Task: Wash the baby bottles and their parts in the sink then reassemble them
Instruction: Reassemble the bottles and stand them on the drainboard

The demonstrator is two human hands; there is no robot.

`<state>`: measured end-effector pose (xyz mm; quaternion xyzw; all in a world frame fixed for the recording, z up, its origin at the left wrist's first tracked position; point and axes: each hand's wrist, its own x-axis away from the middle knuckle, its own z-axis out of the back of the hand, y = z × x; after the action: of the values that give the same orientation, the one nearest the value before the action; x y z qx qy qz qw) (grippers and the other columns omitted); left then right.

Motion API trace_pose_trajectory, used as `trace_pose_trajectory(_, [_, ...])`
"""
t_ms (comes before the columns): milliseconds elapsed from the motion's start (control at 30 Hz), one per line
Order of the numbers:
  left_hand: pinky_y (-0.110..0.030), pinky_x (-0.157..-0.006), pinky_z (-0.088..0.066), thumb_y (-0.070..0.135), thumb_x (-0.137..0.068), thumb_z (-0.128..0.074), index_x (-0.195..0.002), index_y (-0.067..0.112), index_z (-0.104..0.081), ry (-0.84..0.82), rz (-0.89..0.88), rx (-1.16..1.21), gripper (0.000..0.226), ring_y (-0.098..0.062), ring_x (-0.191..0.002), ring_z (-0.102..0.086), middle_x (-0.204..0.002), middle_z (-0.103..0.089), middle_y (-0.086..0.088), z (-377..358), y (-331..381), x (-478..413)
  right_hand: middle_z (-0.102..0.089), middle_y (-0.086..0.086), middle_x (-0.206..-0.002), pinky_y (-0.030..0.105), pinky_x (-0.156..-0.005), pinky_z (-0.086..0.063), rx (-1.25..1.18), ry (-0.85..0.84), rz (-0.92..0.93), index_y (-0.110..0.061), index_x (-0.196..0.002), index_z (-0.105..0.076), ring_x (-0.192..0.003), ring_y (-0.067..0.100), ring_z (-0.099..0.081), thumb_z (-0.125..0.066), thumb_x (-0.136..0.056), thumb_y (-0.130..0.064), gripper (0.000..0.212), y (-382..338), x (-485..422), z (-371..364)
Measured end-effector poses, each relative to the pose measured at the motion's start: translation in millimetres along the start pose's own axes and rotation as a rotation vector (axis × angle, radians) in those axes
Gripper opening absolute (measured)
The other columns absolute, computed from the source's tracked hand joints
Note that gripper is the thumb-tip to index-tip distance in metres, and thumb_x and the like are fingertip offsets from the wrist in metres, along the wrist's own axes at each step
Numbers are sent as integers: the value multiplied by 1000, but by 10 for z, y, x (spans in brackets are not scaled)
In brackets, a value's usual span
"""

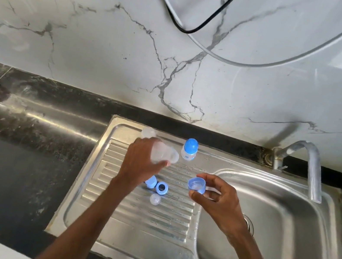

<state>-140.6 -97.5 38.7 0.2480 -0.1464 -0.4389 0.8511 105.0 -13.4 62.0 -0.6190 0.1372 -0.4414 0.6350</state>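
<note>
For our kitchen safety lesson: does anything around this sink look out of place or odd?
Yes. A black cable and a white cable hang in loose loops across the wall above the sink, which looks odd so near a wet area.

The left hand [139, 165] grips a clear plastic bottle body [166, 156] over the ribbed stainless-steel drainboard [149, 221]. The right hand [216, 201] pinches a blue cup-shaped plastic cap [197, 184]. On the drainboard lie a blue screw ring [162, 188] and a clear silicone teat [155, 199]; a small blue-capped bottle [189, 149] stands upright near its back edge.
</note>
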Motion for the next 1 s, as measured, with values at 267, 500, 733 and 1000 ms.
trace_pose_trajectory(267, [-34,-78,-61,20,-87,-82,-125,19,-69,-314,230,943,40,-29,-90,-75,-105,-75,-13,301,508,999,-71,-23,-113,29,-79,-58,197,50,226,-39,-122,-62,-107,4,-67,-91,-76,-23,56,-241,529,310])
trace_pose_trajectory(500, [-40,-83,-60,26,-88,-82,-125,19,-69,-388,182,1055,40,-30,-84,-71,-102,-73,-17,220,981,1405,-73,-8,-124,33,-92,-60,35,-14,263,-31,-122,-73,-115,17,-70,-88,-81,-8,49,-156,1037,665])
trace_pose_trajectory(733, [-43,-88,-62,23,-89,-81,-127,18,-68,-387,147,1098,41,-27,-85,-71,-99,-74,-11,126,1228,1732,-79,4,-98,36,-65,-63,-62,48,202,-22,-120,-72,-80,22,-79,-81,-89,-22,32,-154,1435,851])
trace_pose_trajectory(1000, [-37,-80,-62,22,-82,-81,-125,14,-68,-356,140,1117,46,-24,-84,-72,-98,-75,-9,-13,1476,1964,-80,5,-87,49,-67,-65,40,68,169,-21,-102,-81,-73,29,-78,-81,-88,-39,22,-116,1616,1067])
